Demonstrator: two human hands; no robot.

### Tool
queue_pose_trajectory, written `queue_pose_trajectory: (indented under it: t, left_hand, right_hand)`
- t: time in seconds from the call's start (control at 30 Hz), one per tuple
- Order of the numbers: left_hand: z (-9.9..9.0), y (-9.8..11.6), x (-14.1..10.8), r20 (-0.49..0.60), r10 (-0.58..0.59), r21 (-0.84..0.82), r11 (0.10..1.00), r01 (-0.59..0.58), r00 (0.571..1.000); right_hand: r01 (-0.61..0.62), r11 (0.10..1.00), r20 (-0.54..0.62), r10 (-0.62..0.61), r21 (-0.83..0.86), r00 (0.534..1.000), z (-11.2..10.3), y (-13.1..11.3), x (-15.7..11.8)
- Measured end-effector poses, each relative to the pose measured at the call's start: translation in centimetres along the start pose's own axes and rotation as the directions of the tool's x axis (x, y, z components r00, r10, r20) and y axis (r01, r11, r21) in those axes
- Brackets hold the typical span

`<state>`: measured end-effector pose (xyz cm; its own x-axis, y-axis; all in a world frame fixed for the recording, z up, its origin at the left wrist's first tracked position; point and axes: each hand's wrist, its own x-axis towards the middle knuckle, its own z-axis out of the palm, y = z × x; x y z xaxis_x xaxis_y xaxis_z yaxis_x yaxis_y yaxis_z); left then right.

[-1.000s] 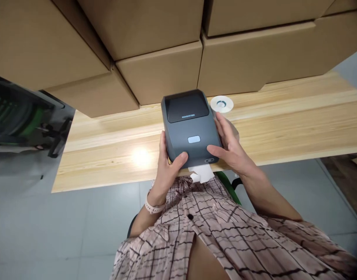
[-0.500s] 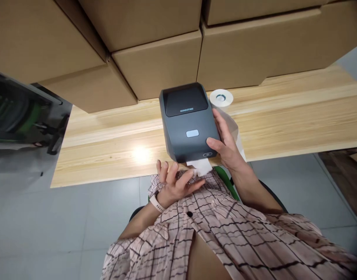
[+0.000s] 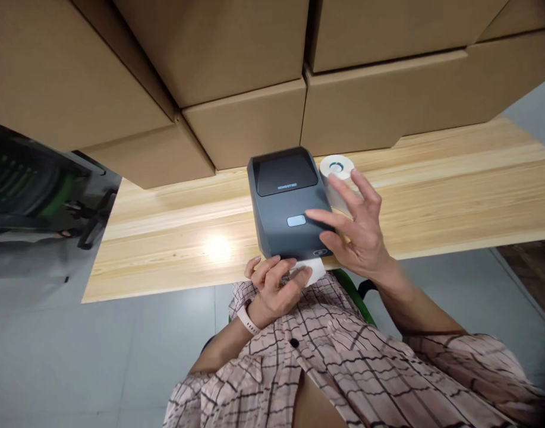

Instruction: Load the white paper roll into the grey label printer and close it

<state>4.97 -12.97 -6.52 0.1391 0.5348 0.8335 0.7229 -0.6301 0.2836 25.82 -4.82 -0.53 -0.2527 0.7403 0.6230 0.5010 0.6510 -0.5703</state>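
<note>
A dark grey label printer point(image 3: 279, 205) with a glossy black lid panel stands on the wooden table near its front edge. White label paper point(image 3: 315, 273) sticks out of its front slot. My left hand point(image 3: 276, 285), with a pale band on the wrist, is at the slot, its thumb on the paper and its fingertips by the printer's lower edge. Spread over the printer's right side is my right hand point(image 3: 359, 235), open; its index fingertip reaches close to the light button point(image 3: 296, 220). Behind that hand stands a white roll of labels point(image 3: 337, 163), partly hidden.
Large cardboard boxes point(image 3: 249, 125) are stacked along the back of the wooden table point(image 3: 165, 238), just behind the printer. A green-edged chair point(image 3: 352, 291) is under me. Dark equipment point(image 3: 31, 184) stands on the floor at the left.
My right hand has let go of the printer's right side and spread its fingers near the button. My left hand has moved up onto the label paper. The view has tilted slightly upward.
</note>
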Motion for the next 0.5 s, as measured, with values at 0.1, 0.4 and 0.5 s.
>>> queue_pose_trajectory:
  t: [0.1,0.4,0.5]
  left_hand:
    - [-1.0,-1.0,-0.2,-0.01,-0.018,-0.075,0.997,0.017,1.0]
    - [-1.0,-3.2,3.9,-0.254,-0.389,-0.258,0.91,0.326,0.885]
    - [-1.1,-3.6,4.1,-0.208,-0.516,-0.33,0.837,0.436,0.831]
  right_hand:
    - [0.177,0.983,0.172,-0.167,-0.047,0.971,-0.9,-0.4,1.3]
    - [0.059,0.993,0.334,-0.092,0.107,0.938,-1.1,0.0,3.8]
    - [-0.021,0.983,0.274,-0.031,0.184,0.961,-2.5,0.0,3.7]
